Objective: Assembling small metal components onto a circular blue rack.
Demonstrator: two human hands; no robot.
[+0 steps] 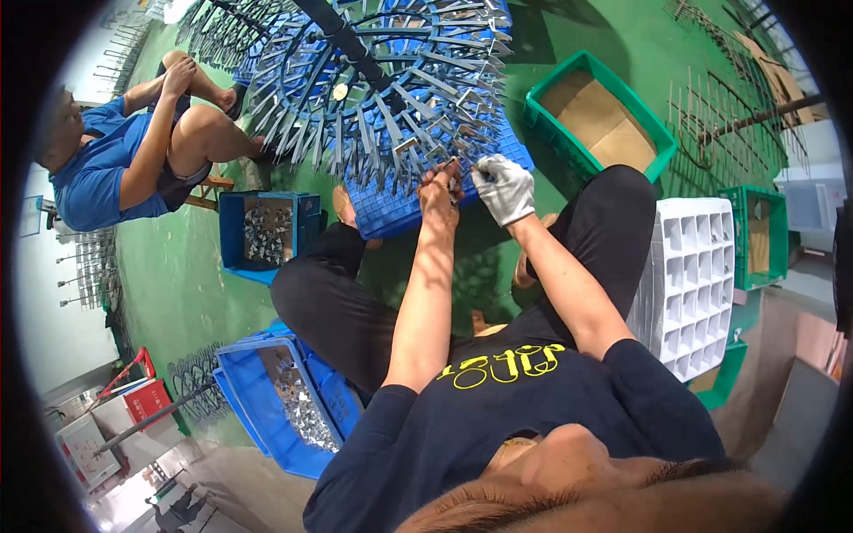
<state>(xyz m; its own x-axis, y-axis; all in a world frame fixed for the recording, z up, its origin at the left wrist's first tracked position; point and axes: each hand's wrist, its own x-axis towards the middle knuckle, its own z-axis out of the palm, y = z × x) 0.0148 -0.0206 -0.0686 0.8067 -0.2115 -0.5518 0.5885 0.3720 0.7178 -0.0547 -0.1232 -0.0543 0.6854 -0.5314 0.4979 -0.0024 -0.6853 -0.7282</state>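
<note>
Green floor (178, 284); green crate (597, 114), white divider tray (693, 284) beside.

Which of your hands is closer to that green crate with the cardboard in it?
Right. The gloved right hand is just left of the green crate; the bare left hand sits farther left, beyond it.

A: What carries everything here?

B: A green painted floor (195, 293), seen from above.

A: And what rests on it?

B: At ten o'clock, a small blue crate (233, 233) of small metal pieces. At seven o'clock, two more blue bins (258, 404) set close together, with shiny metal parts inside. At one o'clock, a green crate (582, 71) lined with cardboard. At three o'clock, a white gridded tray (697, 280) stands over a green bin (724, 377), with another green crate (755, 235) just beyond.

A: Anything near twelve?

B: A blue crate (391, 209) under a spiked rack (373, 80).
</note>
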